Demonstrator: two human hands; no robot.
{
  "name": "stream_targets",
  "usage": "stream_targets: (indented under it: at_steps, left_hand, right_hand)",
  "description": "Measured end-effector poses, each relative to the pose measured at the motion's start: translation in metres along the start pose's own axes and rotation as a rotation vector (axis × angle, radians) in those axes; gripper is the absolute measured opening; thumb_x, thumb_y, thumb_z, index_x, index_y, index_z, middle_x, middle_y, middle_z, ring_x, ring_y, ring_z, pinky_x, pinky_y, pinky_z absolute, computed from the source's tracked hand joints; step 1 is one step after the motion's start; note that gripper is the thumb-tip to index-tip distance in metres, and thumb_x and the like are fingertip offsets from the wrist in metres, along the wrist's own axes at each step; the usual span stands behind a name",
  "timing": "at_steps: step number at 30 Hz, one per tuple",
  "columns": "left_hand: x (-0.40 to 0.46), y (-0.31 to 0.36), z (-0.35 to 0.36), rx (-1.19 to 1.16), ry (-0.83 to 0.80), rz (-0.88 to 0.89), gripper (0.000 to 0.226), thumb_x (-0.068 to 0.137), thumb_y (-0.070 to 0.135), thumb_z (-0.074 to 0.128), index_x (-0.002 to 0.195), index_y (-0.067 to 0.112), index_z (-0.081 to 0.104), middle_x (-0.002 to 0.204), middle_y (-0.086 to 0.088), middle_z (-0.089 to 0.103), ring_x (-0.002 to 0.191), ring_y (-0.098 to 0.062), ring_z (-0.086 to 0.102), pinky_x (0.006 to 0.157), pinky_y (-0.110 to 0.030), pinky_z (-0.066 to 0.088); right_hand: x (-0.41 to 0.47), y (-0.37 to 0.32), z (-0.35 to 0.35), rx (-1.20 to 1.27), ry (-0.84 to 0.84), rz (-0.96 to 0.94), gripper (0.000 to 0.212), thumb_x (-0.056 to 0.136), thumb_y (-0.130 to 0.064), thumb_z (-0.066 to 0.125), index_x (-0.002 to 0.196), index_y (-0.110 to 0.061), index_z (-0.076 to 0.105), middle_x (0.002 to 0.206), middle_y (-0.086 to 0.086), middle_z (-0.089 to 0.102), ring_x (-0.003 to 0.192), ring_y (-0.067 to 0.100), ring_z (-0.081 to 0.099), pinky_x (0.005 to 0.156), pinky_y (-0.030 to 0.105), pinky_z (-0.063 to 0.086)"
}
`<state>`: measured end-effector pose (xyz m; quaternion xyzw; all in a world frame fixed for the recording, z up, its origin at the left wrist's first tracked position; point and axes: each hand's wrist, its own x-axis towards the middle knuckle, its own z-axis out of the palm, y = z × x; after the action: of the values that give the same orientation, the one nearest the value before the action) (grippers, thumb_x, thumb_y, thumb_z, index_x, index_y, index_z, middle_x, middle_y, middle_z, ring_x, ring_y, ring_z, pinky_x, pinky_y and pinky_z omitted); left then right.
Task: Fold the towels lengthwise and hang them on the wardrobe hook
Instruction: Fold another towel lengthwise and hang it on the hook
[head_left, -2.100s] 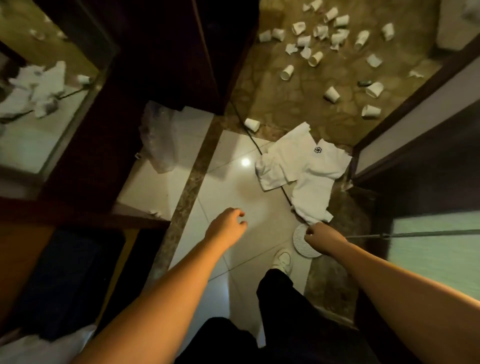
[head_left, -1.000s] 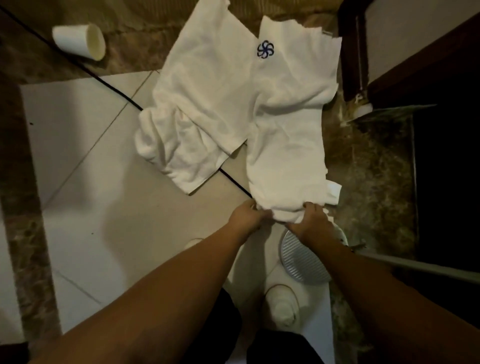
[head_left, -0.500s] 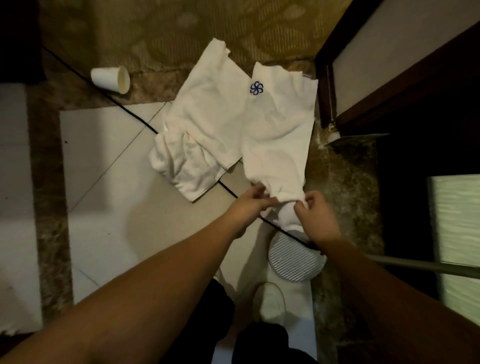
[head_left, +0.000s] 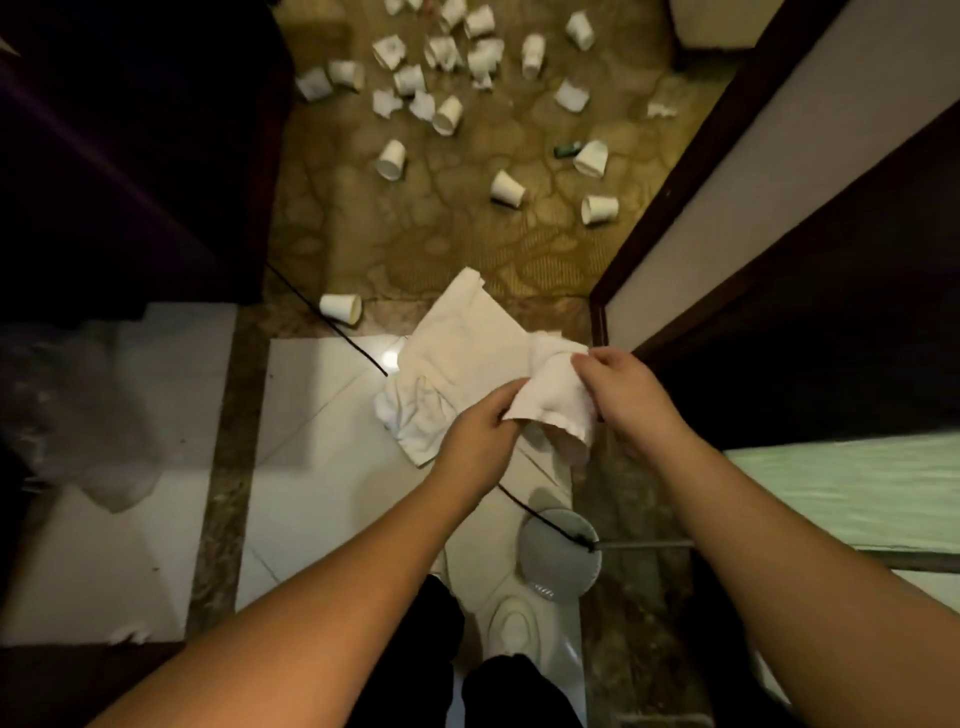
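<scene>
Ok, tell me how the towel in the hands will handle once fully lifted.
Likely floppy: the towel already sags between left hand and right hand. Probably light, since fingertip pinches carry it. Its hanging end may drag.

Many white paper cups (head_left: 508, 188) lie tipped over on the brown carpet (head_left: 447, 228). A black cord (head_left: 332, 325) runs across the white floor tiles (head_left: 311, 467).

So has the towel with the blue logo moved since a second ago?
Yes. The towel is now lifted, held by the left hand and right hand above the other towel on the floor.
</scene>
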<state>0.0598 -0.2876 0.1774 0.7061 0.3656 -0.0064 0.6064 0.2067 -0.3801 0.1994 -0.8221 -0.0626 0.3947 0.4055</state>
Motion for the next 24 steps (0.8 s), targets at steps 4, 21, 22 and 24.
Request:
stream_targets:
  at_steps: [4, 21, 22, 24]
  left_hand:
    - [-0.052, 0.088, -0.038, 0.013, 0.108, -0.002, 0.028, 0.1, 0.024, 0.053, 0.125, 0.024, 0.066, 0.116, 0.004, 0.069, 0.107, -0.014, 0.062, 0.09, -0.02, 0.051]
    - [-0.41, 0.202, -0.216, 0.197, 0.565, -0.207, 0.042, 0.096, 0.053, 0.053, 0.118, 0.019, 0.066, 0.109, -0.002, 0.069, 0.102, -0.023, 0.065, 0.091, -0.035, 0.05]
    - [-0.432, 0.196, -0.223, 0.21, 0.603, -0.221, 0.042, 0.095, 0.055, 0.053, 0.118, 0.022, 0.065, 0.107, 0.001, 0.07, 0.098, -0.019, 0.066, 0.089, -0.036, 0.052]
    - [-0.483, 0.181, -0.236, 0.218, 0.657, -0.21, 0.037, 0.095, 0.054, 0.055, 0.115, 0.025, 0.067, 0.097, 0.007, 0.071, 0.087, -0.011, 0.066, 0.079, -0.033, 0.053]
  right_hand:
    - [-0.067, -0.082, -0.028, -0.12, -0.15, -0.194, 0.029, 0.097, -0.048, 0.055, 0.121, -0.031, 0.056, 0.114, -0.011, 0.06, 0.1, 0.005, 0.057, 0.076, 0.02, 0.043]
    - [-0.375, -0.274, 0.034, -0.567, -0.443, -0.853, 0.028, 0.093, -0.017, 0.061, 0.117, -0.032, 0.064, 0.104, -0.009, 0.062, 0.089, 0.004, 0.057, 0.066, 0.018, 0.041]
    - [-0.392, -0.277, 0.044, -0.579, -0.453, -0.898, 0.027, 0.093, -0.016, 0.06, 0.114, -0.031, 0.064, 0.103, -0.01, 0.063, 0.09, 0.005, 0.058, 0.065, 0.018, 0.04]
    - [-0.433, -0.277, 0.067, -0.622, -0.478, -0.996, 0.023, 0.094, -0.015, 0.059, 0.109, -0.031, 0.064, 0.099, -0.012, 0.062, 0.09, 0.004, 0.057, 0.067, 0.016, 0.04]
